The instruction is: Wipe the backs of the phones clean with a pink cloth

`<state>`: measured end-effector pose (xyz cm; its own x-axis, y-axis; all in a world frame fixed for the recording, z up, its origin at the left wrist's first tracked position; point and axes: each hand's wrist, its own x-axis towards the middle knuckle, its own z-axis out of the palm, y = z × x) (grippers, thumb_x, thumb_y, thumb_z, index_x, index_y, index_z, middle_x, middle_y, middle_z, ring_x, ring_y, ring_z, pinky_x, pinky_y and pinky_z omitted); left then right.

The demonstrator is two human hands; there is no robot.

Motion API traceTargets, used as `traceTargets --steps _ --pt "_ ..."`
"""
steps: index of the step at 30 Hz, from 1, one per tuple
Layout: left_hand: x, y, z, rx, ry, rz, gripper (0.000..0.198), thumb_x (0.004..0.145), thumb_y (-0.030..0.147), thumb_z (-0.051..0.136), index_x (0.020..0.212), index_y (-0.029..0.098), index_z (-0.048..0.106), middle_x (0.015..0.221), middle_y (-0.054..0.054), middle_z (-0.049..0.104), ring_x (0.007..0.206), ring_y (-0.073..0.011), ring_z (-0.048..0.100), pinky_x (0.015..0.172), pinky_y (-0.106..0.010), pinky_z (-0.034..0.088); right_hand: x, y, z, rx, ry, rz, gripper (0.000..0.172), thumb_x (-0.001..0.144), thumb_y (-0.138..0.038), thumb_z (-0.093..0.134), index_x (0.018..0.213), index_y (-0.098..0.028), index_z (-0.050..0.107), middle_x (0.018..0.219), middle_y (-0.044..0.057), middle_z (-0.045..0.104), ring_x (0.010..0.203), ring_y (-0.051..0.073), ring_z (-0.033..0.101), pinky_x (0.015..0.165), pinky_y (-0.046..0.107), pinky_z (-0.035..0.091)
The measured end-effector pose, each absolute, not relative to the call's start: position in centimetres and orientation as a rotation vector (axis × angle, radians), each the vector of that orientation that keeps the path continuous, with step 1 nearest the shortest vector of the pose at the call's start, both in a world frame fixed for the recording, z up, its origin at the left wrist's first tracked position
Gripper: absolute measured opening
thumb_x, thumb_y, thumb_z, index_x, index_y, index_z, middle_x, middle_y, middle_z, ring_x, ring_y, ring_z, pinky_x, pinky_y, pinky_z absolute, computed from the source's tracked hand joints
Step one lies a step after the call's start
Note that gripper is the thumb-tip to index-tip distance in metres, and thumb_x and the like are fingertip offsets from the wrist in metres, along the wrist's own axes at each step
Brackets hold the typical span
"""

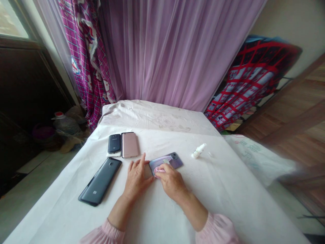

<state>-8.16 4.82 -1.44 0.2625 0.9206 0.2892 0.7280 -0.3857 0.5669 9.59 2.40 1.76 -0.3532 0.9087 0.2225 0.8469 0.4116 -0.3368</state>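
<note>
A smartphone (175,162) with a shiny purple-blue back lies face down on the white-covered table. My left hand (135,176) is at its left end, the thumb by the near corner and the fingers by the far corner, bracing it between them. One finger sticks up off the phone. My right hand (171,179) pinches a small pink cloth (158,170), pressed against the phone's back; part of the cloth is hidden under the fingers. A pale label (166,161) shows on the phone just beyond the right fingers.
Left of my hands lie a large dark phone (100,181), a rose-gold phone (130,145) and a small black phone (114,143) atop a white one (114,154). A white spray bottle (198,151) lies tilted at the right, a small clear cap (211,154) beside it. Purple curtains (162,51) hang behind.
</note>
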Motion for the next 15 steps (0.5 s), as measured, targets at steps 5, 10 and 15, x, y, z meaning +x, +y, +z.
traceTargets --steps 5,10,15 --pt "-8.2 4.8 -1.1 2.212 1.518 0.825 0.096 0.073 0.028 0.066 0.149 0.022 0.007 0.123 -0.009 0.063 0.12 -0.0303 0.05 0.108 -0.054 0.021 8.8 3.9 2.1 -1.548 -2.332 0.196 0.026 0.09 -0.016 0.049 0.092 -0.026 0.073 0.101 0.004 0.063 0.095 0.016 0.056 0.082 0.024 0.043" --pt "-8.1 4.7 -1.0 2.218 1.514 0.831 0.097 0.073 0.025 0.066 0.149 0.022 0.006 0.123 -0.009 0.064 0.12 -0.0298 0.05 0.108 -0.054 0.021 7.9 5.7 2.3 -1.612 -2.325 0.164 0.026 0.092 -0.019 0.049 0.094 -0.027 0.073 0.102 0.005 0.063 0.095 0.017 0.056 0.082 0.025 0.043" --pt "-8.1 4.8 -1.2 2.218 1.541 0.819 0.098 0.073 0.026 0.067 0.149 0.021 0.006 0.124 -0.009 0.063 0.12 -0.0296 0.05 0.108 -0.054 0.021 8.1 4.4 2.3 -1.57 -2.315 0.196 0.025 0.091 -0.017 0.05 0.093 -0.026 0.073 0.101 0.004 0.063 0.095 0.016 0.055 0.083 0.024 0.043"
